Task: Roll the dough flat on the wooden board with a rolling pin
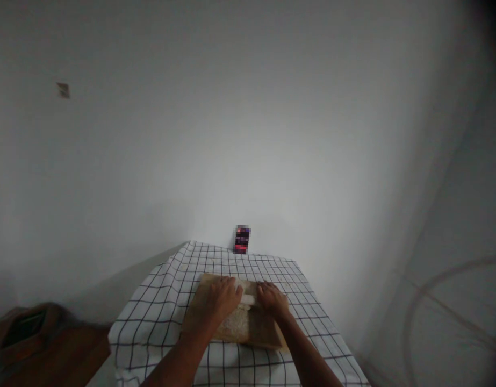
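Observation:
A wooden board (267,330) lies on the checked cloth, with whitish, flour-like dusting over its middle. Across its far half runs a pale rod (249,299) that looks like a rolling pin; only the stretch between my hands shows. My left hand (224,296) is curled over its left part, thumb pointing inward. On the right part, my right hand (273,299) bends its fingers over the rod in the same way. What lies under the palms is hidden, and the material beneath the rod is too blurred to make out.
A white cloth with dark grid lines (151,306) covers the table. A small dark, pixelated object (242,239) leans on the wall (272,134) at the table's far edge. Low on the left stands a brown wooden item (42,344). A cable-like curve (412,312) shows at right.

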Motion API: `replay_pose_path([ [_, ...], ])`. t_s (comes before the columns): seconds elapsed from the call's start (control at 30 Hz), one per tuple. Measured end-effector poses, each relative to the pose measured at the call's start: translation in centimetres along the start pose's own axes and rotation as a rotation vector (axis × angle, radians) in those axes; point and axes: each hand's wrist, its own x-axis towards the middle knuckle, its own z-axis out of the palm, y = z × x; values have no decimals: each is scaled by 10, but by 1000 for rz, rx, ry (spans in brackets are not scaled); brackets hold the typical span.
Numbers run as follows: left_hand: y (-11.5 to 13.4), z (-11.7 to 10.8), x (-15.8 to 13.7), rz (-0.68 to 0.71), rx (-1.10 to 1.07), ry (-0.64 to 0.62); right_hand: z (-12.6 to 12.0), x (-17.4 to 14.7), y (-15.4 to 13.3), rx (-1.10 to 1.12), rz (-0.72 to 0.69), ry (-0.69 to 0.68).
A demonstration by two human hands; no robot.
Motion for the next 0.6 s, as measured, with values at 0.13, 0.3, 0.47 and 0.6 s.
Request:
replay_pose_path([
  [0.13, 1, 4, -17, -51, -72, 17, -1, -15, -4, 25, 26, -3],
  [0.3, 3, 4, -19, -65, -83, 1, -3, -23, -6, -5, 22, -20],
  [0.47, 2, -2, -8, -50, -65, 12, -3, -12, -2, -4, 12, -35],
  [0.6, 0, -6, 10, -2, -18, -3, -3, 2, 3, -25, -8, -49],
])
